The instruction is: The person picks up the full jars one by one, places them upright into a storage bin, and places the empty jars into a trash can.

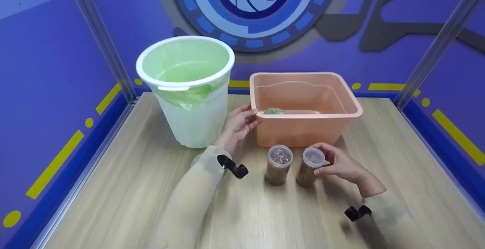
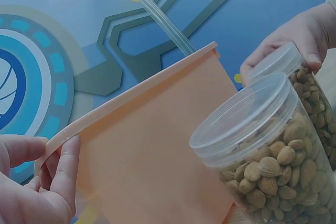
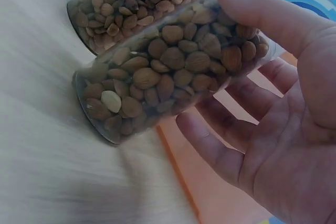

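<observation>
My left hand [image 1: 239, 123] pinches the rim of a peach-coloured plastic tub [image 1: 299, 129] at its front left corner, the thumb on one side and fingers on the other. My right hand [image 1: 339, 164] grips a clear plastic jar [image 3: 163, 69] of brown almond-like nuts round its upper part, below the translucent lid [image 1: 313, 156]. Close on its left, a matching jar [image 1: 278, 169] of the same nuts stands upright on the table, touched by neither hand. Both jars are in front of the tub. Inside the tub lies a small greenish item [image 1: 274, 111], partly hidden by the rim.
A tall white bin [image 1: 197, 116] with a green liner bag [image 1: 185, 99] stands left of the tub, close to my left forearm. Blue printed panels [image 1: 49, 82] with metal corner posts enclose the wooden table [image 1: 132, 188] at the back and sides.
</observation>
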Demonstrator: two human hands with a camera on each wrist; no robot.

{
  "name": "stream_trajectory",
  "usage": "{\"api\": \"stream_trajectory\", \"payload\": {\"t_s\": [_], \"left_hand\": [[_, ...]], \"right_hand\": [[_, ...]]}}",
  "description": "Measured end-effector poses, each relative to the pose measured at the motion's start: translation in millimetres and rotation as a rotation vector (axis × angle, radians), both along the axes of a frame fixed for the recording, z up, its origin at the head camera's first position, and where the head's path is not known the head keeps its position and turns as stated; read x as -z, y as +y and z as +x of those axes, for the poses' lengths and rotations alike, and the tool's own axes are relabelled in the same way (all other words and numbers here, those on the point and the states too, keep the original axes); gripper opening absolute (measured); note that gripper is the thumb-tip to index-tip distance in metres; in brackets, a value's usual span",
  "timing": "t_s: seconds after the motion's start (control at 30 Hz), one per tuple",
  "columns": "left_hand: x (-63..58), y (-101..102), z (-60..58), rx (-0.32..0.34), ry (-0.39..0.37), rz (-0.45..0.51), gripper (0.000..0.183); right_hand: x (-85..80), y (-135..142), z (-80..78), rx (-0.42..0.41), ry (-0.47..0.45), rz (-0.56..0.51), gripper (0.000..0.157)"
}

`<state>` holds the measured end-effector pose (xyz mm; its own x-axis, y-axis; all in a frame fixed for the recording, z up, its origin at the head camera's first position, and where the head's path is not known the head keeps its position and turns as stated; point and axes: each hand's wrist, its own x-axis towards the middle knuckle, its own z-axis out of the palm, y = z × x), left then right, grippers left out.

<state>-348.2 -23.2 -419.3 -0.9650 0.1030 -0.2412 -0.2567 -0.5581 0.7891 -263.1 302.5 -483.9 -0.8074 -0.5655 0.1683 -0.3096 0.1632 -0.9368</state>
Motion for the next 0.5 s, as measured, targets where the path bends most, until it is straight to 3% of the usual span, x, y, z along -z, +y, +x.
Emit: {"api": "stream_trajectory", "payload": {"t_s": [0.13, 0.3, 0.5], "left_hand": [[0.1, 0, -0.2, -0.001, 0.004, 0.0, 0.051], [0.9, -1, -0.4, -0.003, -0.001, 0.002, 0.051], [1.9, 0, 1.2, -0.003, 0.001, 0.001, 0.05]], "right_hand": [[-23.3, 0, 3.4, 0.0, 0.03, -0.067, 0.056], [-72.9, -6, 0.7, 0.013, 0.095, -0.209, 0.056], [-132.9, -19, -22.4, 0.195, 0.091, -0.246, 0.056]]}}
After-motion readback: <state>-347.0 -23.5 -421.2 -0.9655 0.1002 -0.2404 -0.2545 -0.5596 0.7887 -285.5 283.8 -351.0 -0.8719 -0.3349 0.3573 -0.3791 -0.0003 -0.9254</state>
